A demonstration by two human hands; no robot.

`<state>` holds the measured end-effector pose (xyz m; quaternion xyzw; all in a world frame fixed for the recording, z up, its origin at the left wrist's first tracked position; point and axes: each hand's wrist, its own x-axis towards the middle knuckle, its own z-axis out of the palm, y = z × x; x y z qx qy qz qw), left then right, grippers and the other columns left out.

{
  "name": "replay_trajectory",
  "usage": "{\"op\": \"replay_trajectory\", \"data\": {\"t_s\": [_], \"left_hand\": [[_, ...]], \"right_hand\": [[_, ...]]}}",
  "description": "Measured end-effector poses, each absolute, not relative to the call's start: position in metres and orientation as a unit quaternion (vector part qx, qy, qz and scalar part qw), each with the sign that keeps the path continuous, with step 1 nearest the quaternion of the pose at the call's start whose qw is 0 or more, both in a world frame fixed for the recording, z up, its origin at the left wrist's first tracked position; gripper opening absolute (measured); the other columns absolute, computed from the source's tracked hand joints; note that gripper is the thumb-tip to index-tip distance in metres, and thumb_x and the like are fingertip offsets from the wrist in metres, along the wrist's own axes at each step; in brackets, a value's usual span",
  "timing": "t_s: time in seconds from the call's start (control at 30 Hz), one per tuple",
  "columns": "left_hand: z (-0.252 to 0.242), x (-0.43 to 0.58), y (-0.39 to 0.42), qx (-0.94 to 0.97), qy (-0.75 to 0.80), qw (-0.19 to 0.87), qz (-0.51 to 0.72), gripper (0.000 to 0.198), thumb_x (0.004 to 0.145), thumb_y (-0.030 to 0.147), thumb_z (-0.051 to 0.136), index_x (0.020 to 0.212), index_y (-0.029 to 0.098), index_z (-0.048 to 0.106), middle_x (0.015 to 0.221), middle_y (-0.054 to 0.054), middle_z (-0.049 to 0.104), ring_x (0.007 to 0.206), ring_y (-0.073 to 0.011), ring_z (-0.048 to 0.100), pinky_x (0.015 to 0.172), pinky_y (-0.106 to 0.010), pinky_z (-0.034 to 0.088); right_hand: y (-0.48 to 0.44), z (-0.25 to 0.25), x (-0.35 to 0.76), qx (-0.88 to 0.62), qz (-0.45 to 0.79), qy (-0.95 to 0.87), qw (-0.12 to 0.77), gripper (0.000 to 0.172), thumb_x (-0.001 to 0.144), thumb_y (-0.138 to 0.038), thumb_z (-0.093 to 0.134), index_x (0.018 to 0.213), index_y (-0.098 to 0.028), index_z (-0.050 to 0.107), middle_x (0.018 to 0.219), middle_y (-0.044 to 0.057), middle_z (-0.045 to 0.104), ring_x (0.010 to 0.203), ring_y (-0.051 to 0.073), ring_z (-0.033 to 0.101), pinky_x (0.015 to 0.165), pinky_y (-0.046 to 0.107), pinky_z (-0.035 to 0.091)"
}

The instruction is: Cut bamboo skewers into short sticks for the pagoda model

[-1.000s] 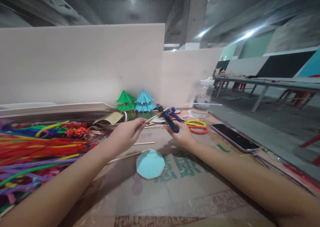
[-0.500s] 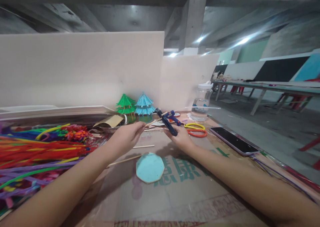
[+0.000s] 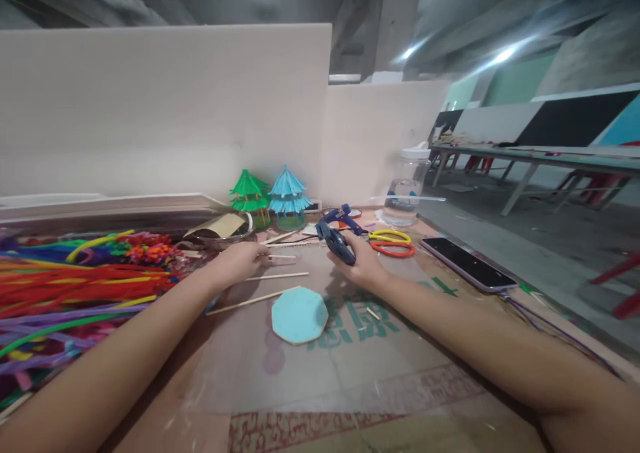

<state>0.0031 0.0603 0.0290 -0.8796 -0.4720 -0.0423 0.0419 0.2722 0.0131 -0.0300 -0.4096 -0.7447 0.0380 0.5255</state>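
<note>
At frame center-left, your left hand pinches a short wooden stick, long axis pointing right. Beyond its tip, your right hand grips dark cutters.

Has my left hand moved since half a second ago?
Yes: your left hand has moved left and slightly toward you. Against the light-blue model pagoda, it reached directly below in view; now it stops below the green model pagoda.

Pale partition beneath concrete ceiling
</note>
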Motion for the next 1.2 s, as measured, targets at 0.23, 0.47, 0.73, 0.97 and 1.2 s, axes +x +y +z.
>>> {"op": "replay_trajectory", "data": {"t_s": [0.23,0.47,0.73,0.97,1.2], "left_hand": [[0.019,-0.001,0.077,-0.888,-0.453,0.054,-0.060,0.035,0.087,0.034,0.047,0.110,0.021,0.070,0.116,-0.009,0.072,0.106,-0.0261,0.065,0.091,-0.032,0.049],[-0.001,-0.002,0.086,-0.894,-0.437,0.053,-0.086,0.042,0.092,0.020,0.039,0.131,0.018,0.055,0.132,-0.011,0.062,0.119,-0.0242,0.059,0.101,-0.035,0.046],[0.001,-0.003,0.087,-0.889,-0.450,0.063,-0.058,0.030,0.094,0.035,0.058,0.118,0.017,0.060,0.122,-0.009,0.061,0.106,-0.0224,0.062,0.091,-0.045,0.054],[0.014,-0.001,0.074,-0.851,-0.505,0.070,-0.125,0.019,0.094,0.028,0.052,0.097,0.017,0.067,0.098,-0.008,0.069,0.092,-0.0226,0.065,0.084,-0.036,0.051],[0.067,0.006,0.037,-0.800,-0.509,0.098,-0.302,0.035,0.096,0.031,0.031,0.110,0.016,0.058,0.082,-0.005,0.065,0.071,-0.0194,0.059,0.065,-0.027,0.045]], "right_hand": [[0.016,-0.028,0.269,-0.489,0.094,-0.688,0.528,0.036,0.078,-0.057,0.053,0.084,-0.021,0.055,0.075,0.004,0.064,0.068,0.021,0.058,0.065,0.032,0.046],[0.019,-0.028,0.270,-0.521,0.105,-0.673,0.514,0.035,0.078,-0.057,0.052,0.081,-0.021,0.053,0.074,0.003,0.063,0.070,0.021,0.058,0.066,0.032,0.045],[0.019,-0.030,0.269,-0.524,0.108,-0.683,0.498,0.031,0.079,-0.050,0.058,0.089,-0.021,0.058,0.082,0.006,0.069,0.078,0.025,0.063,0.068,0.033,0.046],[0.018,-0.029,0.268,-0.524,0.114,-0.683,0.495,0.034,0.078,-0.052,0.057,0.091,-0.021,0.058,0.083,0.007,0.069,0.079,0.026,0.064,0.069,0.034,0.047],[0.023,-0.030,0.268,-0.521,0.092,-0.663,0.530,0.039,0.078,-0.056,0.056,0.094,-0.020,0.058,0.084,0.007,0.068,0.077,0.026,0.063,0.070,0.036,0.047]]}}
